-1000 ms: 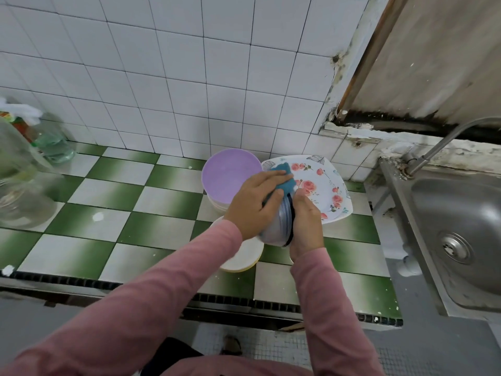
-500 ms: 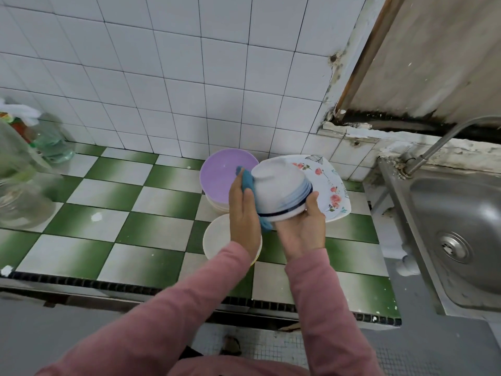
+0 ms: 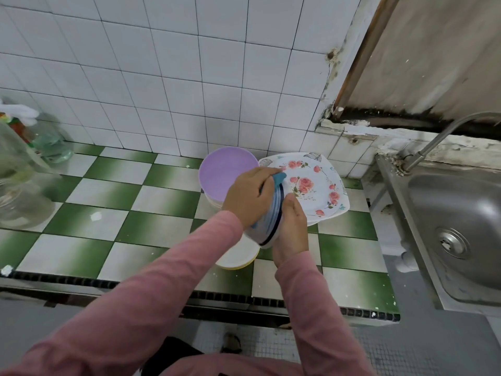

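A white bowl (image 3: 272, 221) with dark blue rim stripes is held on edge above the green-and-white tiled counter (image 3: 108, 213). My right hand (image 3: 291, 229) grips it from the right, thumb on the rim. My left hand (image 3: 248, 198) presses a blue cloth (image 3: 279, 178) against the bowl's outer side, fingers curled over the cloth. Most of the cloth is hidden under that hand.
Behind the hands stand a purple-topped stack of bowls (image 3: 225, 172) and flowered plates (image 3: 317, 183). A white and yellow bowl (image 3: 238, 256) sits beneath my hands. Glass jars (image 3: 19, 191) stand at the left. A steel sink (image 3: 455, 229) with a tap (image 3: 439, 137) lies to the right.
The bowl has been turned from bottom-up facing me back onto its edge. My left hand with the cloth moved from the bowl's left side over its outer face.
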{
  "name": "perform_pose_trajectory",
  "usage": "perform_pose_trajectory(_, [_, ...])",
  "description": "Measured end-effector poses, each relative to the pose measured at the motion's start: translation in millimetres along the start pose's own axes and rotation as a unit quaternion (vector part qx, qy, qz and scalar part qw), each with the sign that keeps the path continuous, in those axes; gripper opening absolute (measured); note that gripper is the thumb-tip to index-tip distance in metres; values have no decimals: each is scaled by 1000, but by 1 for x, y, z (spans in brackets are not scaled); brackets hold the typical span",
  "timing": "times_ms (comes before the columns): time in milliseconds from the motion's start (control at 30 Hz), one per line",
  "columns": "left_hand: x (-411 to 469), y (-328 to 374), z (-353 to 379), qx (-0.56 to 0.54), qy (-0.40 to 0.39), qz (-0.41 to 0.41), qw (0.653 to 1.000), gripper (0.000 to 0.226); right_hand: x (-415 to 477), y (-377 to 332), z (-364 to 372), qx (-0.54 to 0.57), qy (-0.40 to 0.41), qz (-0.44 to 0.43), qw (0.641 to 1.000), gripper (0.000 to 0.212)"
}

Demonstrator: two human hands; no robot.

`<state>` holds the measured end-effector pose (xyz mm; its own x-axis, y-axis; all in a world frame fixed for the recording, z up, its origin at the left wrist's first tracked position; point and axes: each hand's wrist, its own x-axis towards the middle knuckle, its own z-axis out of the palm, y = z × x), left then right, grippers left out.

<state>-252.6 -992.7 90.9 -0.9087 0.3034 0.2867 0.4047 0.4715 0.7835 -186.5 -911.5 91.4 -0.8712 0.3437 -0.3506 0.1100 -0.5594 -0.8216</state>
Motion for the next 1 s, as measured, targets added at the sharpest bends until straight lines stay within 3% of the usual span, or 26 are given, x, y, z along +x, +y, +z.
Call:
perform_pose_trajectory(67, [-12,-4,2,76,30,133,988,39,1,0,1,-1,-5,-6,1000,28])
perform_pose_trajectory(133, [-18,-10,2,63,37,172,982,38,2,-3,0,-35,-5,-30,999,28])
perform_pose_trajectory(233, [-13,-9,-4,-71,24,-19,997,35,4,-10,-7,-133,-2,-88,987,28])
perform_pose_trajectory(333, [-5,-11,-14,-200,-9,-192,961,34,7,-21,-14,-103,15,-84,991,24])
perform_pose_trajectory(467, [-15,-11,-17,-258,-12,-238,936,37,10,-20,-21,20,44,-22,999,25])
perform_pose_trajectory(667, [-29,-12,1,-342,169,-280,881,32,5,-5,-8,159,38,37,986,37])
perform_pose_trajectory(767, [-47,-6,11,-283,195,-158,926,36,3,-2,-4,227,32,69,971,35])
perform_pose_trajectory(867, [-61,-23,17,-78,140,55,986,42,4,-8,-3,285,13,83,955,32])
perform_pose_trajectory(1000, [-56,-43,1,98,8,288,953,63,5,-17,-10,293,-12,105,950,32])
